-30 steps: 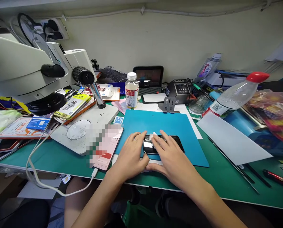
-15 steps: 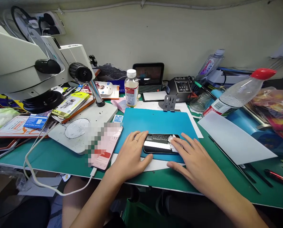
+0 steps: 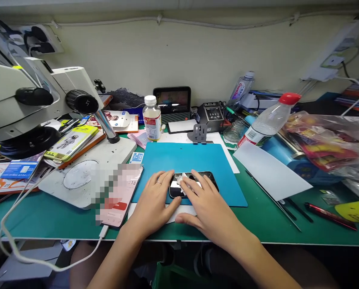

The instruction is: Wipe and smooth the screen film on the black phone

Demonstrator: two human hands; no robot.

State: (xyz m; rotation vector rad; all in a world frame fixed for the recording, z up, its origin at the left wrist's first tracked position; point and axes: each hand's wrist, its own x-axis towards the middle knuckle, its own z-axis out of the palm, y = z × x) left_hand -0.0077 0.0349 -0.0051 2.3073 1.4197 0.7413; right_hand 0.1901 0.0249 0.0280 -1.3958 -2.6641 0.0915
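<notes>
A dark phone (image 3: pixel 214 182) with a glossy, reflecting face lies flat on the blue mat (image 3: pixel 179 154). My left hand (image 3: pixel 155 200) rests at the phone's left end, fingers stretched along its corner and thumb held apart near the front edge. With its fingertips, my right hand (image 3: pixel 202 200) presses a crumpled white tissue (image 3: pixel 182 179) against the phone's face; its fingers hide part of the phone. Left of the mat, a second phone (image 3: pixel 119 200) lies face up, lit, with a white cable (image 3: pixel 103 233) plugged into its lower end.
A microscope (image 3: pixel 86 100) stands at left. Behind the mat are a capped bottle (image 3: pixel 152 120) and a grey metal stand (image 3: pixel 199 133). To the right lie a white sheet (image 3: pixel 271 170), tweezers (image 3: pixel 272 200), a red pen-like tool (image 3: pixel 330 216) and a red-capped bottle (image 3: pixel 266 122).
My right hand has slid the tissue leftward along the phone's face, closer to my left hand. My left hand stays at the phone's left end. The camera view has turned to the right.
</notes>
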